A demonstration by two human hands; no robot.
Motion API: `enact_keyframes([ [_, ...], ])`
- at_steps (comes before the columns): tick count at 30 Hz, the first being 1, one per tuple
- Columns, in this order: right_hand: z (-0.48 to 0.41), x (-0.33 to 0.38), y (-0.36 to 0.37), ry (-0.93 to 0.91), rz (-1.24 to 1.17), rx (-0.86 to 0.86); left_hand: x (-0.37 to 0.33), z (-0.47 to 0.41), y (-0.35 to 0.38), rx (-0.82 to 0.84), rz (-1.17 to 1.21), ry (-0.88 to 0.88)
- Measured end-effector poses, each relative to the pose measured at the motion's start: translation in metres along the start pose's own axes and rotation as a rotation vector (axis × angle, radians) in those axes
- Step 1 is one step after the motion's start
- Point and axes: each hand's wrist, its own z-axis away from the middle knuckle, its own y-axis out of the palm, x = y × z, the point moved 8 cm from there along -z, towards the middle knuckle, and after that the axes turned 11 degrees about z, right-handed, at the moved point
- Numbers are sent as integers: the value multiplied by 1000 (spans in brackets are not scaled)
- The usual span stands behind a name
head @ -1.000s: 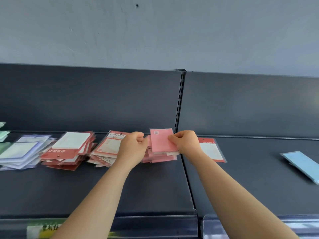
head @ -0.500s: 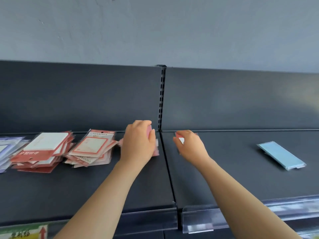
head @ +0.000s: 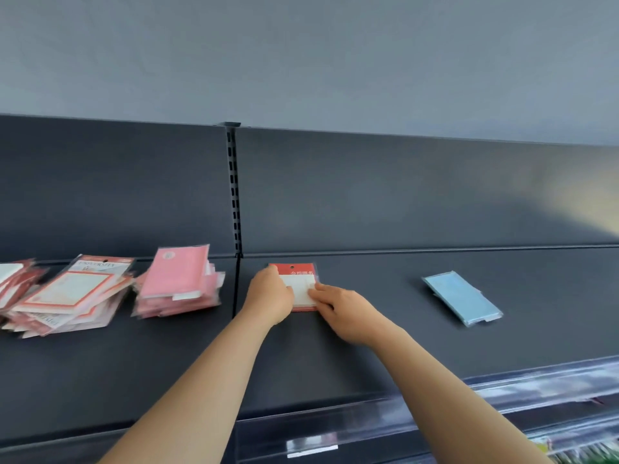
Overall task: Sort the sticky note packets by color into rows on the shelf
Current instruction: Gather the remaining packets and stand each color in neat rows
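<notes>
A red-and-white sticky note packet [head: 299,282] lies flat on the dark shelf [head: 368,346], just right of the upright divider. My left hand [head: 270,296] grips its left edge with curled fingers. My right hand [head: 345,311] touches its right edge, fingertips on the packet. Left of the divider stands a stack of pink packets [head: 179,283]. Further left is a heap of red-framed packets [head: 67,293]. A single light blue packet [head: 462,298] lies alone on the right part of the shelf.
The slotted upright [head: 235,209] splits the shelf's dark back panel. A clear plastic price rail [head: 435,413] runs along the front edge. More red packets [head: 13,279] show at the far left edge.
The view has swung right. My left hand left the pink stack and crossed the divider. Both hands are now at the red-and-white packet, which was mostly hidden under my right hand.
</notes>
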Motion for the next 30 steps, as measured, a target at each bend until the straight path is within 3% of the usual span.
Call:
enact_keyframes([
  [5, 17, -18, -2, -28, -102, -34, 2, 4, 8, -103, 104, -101],
  [9, 36, -48, -18, -17, -76, -99, -11, 11, 32, -57, 190, -86],
  [12, 56, -111, -35, 240, 81, -210, -25, 13, 55, -6, 199, -19],
  [15, 86, -178, -40, 557, 208, -189, -35, 16, 71, 8, 205, 6],
  [17, 102, -203, -37, 670, 197, -158, -39, 18, 78, 9, 207, 15],
  [30, 85, -155, -31, 459, 91, -123, -29, 23, 76, -20, 336, 33],
])
